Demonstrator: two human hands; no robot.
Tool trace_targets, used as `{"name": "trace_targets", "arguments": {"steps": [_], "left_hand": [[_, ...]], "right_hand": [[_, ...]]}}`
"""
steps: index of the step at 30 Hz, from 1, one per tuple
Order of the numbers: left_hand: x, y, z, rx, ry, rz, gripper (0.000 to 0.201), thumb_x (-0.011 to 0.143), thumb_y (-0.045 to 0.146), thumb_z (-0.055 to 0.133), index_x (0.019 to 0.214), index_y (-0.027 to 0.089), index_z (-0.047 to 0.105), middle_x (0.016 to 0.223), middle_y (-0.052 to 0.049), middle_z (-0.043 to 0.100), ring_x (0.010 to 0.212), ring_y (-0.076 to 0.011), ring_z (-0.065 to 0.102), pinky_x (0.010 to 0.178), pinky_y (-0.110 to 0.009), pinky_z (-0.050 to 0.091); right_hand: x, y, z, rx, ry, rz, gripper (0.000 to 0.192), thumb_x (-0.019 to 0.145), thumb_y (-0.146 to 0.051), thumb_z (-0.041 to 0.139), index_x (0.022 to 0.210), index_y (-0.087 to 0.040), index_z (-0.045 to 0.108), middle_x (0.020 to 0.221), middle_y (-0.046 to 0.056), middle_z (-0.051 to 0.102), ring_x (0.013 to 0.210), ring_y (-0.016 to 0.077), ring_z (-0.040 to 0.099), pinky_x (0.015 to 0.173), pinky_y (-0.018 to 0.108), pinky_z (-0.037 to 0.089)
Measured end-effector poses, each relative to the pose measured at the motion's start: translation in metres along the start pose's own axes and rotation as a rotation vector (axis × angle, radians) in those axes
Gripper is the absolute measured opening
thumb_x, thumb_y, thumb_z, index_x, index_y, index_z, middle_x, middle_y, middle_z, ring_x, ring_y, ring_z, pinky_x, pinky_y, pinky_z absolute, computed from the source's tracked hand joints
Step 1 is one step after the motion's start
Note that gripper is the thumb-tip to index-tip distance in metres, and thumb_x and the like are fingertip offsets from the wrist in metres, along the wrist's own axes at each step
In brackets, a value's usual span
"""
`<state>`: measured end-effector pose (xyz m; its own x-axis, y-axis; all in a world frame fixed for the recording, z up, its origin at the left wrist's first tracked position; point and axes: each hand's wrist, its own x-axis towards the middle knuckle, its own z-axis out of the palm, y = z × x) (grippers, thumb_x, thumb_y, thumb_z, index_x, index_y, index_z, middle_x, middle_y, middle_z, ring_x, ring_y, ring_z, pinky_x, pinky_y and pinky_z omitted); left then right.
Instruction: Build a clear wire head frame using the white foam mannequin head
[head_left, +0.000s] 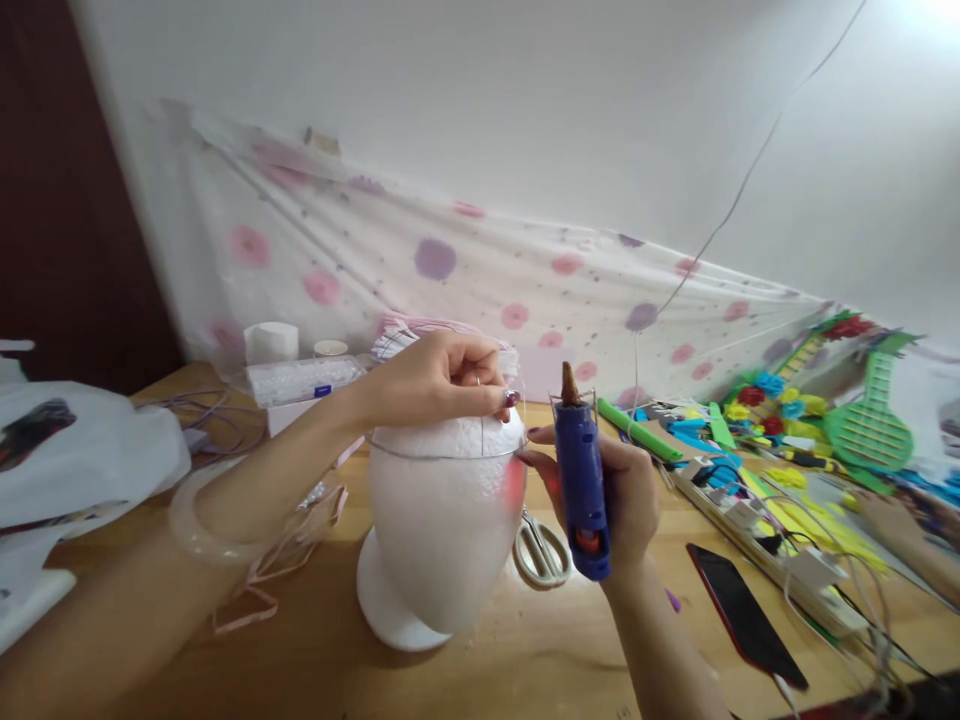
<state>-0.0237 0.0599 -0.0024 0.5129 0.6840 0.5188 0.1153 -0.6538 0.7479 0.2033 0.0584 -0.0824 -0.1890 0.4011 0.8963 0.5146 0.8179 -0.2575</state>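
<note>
We see a white foam egg point(442, 520), rough and pebbled, standing upright on its flared white base at the near middle of the wooden bench point(525, 660). The left hand point(442, 380) rests on the egg's top, its grip pinched shut on a thin wire point(420, 452) that rings the egg near its upper end. A pale translucent bangle point(202, 525) sits round that wrist. The right hand point(615, 500), just right of the egg, has its grip clenched round a blue glue gun point(581, 480), held upright with its brown cone tip pointing up; the fingertips point(534, 462) touch the egg's side. White-handled scissors point(541, 550) lie flat behind the hand. Farther right lie a dark glossy phone point(742, 615), a white power strip point(757, 540) and bright foam cut-outs point(862, 420). A flower-printed cloth point(487, 270) hangs along the far wall.
</note>
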Motion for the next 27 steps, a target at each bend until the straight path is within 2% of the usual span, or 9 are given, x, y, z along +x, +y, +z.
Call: {"name": "trace_targets", "arguments": {"steps": [5,9,11,15,19,23,27], "left_hand": [[-0.002,0.0,0.002,0.067,0.047,-0.028,0.035,0.076,0.019,0.062,0.06,0.022,0.031,0.071,0.0,0.064,0.073,-0.0147,0.065,0.065,-0.027,0.046],[-0.002,-0.002,0.002,0.023,0.089,-0.036,0.039,0.077,0.023,0.065,0.06,0.021,0.03,0.071,0.001,0.063,0.07,-0.0126,0.061,0.063,-0.025,0.044],[-0.002,-0.004,0.001,0.006,0.083,-0.036,0.041,0.078,0.024,0.066,0.061,0.021,0.03,0.072,0.001,0.062,0.07,-0.0121,0.06,0.064,-0.025,0.044],[0.0,-0.007,-0.001,-0.024,0.071,-0.049,0.04,0.079,0.023,0.067,0.061,0.021,0.032,0.073,0.001,0.062,0.069,-0.0106,0.058,0.064,-0.025,0.044],[0.0,-0.007,-0.003,-0.053,0.072,-0.049,0.037,0.079,0.02,0.066,0.061,0.02,0.033,0.073,0.0,0.062,0.075,-0.0122,0.061,0.066,-0.024,0.044],[-0.002,-0.004,-0.004,-0.066,0.061,-0.056,0.039,0.079,0.023,0.067,0.061,0.02,0.033,0.078,-0.002,0.066,0.077,-0.0125,0.062,0.069,-0.025,0.045],[0.0,-0.001,-0.004,-0.046,0.062,-0.067,0.037,0.078,0.022,0.067,0.06,0.02,0.034,0.08,-0.003,0.067,0.08,-0.0136,0.063,0.071,-0.026,0.045]], "right_hand": [[0.0,0.007,0.008,0.025,0.056,-0.001,0.015,0.081,-0.02,0.073,0.095,-0.026,0.07,0.088,0.0,0.077,0.079,0.021,0.073,0.074,0.036,0.058],[-0.006,0.012,0.012,0.07,0.143,-0.015,0.029,0.079,-0.025,0.077,0.102,-0.027,0.061,0.09,-0.001,0.075,0.08,0.0211,0.072,0.077,0.038,0.057],[-0.01,0.016,0.013,0.111,0.118,-0.022,0.028,0.079,-0.026,0.077,0.102,-0.027,0.061,0.09,-0.001,0.076,0.08,0.0212,0.073,0.075,0.037,0.057],[-0.016,0.023,0.015,0.192,0.045,0.032,0.014,0.086,-0.027,0.066,0.1,-0.025,0.064,0.098,0.002,0.076,0.085,0.0227,0.073,0.072,0.038,0.057],[-0.014,0.025,0.014,0.138,0.036,0.093,0.019,0.085,-0.026,0.064,0.104,-0.025,0.067,0.101,0.004,0.076,0.086,0.0231,0.072,0.073,0.038,0.056],[-0.008,0.024,0.013,0.085,-0.016,0.109,0.021,0.084,-0.031,0.065,0.104,-0.024,0.069,0.095,0.005,0.077,0.082,0.0242,0.071,0.07,0.037,0.055],[-0.006,0.024,0.015,0.036,0.037,0.1,0.021,0.081,-0.032,0.067,0.101,-0.024,0.068,0.093,0.005,0.076,0.083,0.0249,0.07,0.068,0.035,0.054]]}}
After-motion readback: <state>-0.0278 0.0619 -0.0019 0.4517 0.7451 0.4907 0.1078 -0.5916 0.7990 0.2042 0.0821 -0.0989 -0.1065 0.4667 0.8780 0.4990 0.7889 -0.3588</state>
